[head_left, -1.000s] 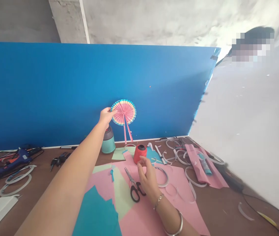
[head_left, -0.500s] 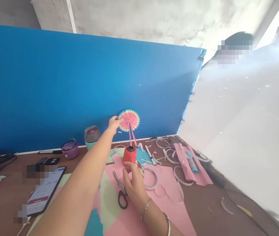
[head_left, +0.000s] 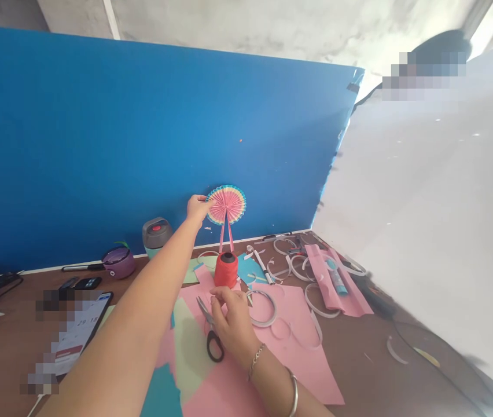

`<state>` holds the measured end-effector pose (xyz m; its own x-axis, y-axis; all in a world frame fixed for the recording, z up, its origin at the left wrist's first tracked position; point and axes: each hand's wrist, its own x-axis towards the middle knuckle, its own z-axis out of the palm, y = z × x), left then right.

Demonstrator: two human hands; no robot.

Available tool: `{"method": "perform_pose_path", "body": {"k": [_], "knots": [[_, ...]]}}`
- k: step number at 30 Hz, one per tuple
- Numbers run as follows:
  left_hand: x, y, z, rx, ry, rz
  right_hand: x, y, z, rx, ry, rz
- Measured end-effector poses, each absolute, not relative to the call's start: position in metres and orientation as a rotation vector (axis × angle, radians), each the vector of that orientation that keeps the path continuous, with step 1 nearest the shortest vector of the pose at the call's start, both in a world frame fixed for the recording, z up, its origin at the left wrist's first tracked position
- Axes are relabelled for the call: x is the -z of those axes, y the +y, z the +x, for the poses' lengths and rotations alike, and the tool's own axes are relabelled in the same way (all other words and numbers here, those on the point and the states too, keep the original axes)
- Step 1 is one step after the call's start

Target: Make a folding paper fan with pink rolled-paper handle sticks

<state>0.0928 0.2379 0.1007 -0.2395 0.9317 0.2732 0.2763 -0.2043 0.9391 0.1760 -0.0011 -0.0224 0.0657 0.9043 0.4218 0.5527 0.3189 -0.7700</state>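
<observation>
My left hand [head_left: 196, 207] reaches far out and pinches the left edge of a round, pleated paper fan [head_left: 226, 204] in pink, yellow and blue, held against the blue board [head_left: 99, 145]. Two pink sticks hang down from the fan. My right hand [head_left: 230, 324] rests low on the pink paper [head_left: 298, 353], fingers curled over the scissors [head_left: 210, 331] with black handles. Just beyond it stands a red spool of thread [head_left: 225, 269].
A phone [head_left: 75, 336] lies at the left, with a purple bowl [head_left: 118, 262] and a teal cup [head_left: 155, 236] behind it. White paper rings [head_left: 264, 307], a marker [head_left: 262, 266] and a glue stick [head_left: 337, 279] are scattered right. A white board [head_left: 437, 220] rises at right, a person behind it.
The view has swung left, so the phone and purple bowl have come into sight. My left hand keeps the fan on the board; my right hand has drawn back onto the scissors.
</observation>
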Motion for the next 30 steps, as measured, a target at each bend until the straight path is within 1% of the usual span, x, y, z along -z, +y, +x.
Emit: {"method": "perform_pose_path", "body": {"k": [12,22,30], "knots": [[-0.092,0.237,0.085,-1.487,1.672,1.505,0.023,0.000,0.176,-0.404,-1.643,-1.339],[-0.111,0.244,0.088,-1.517,1.513,1.505,0.017,-0.001,0.176,-0.420,-1.658,-1.336],[-0.099,0.238,0.095,-1.556,1.478,1.468,0.014,-0.002,0.176,-0.427,-1.669,-1.292]]}}
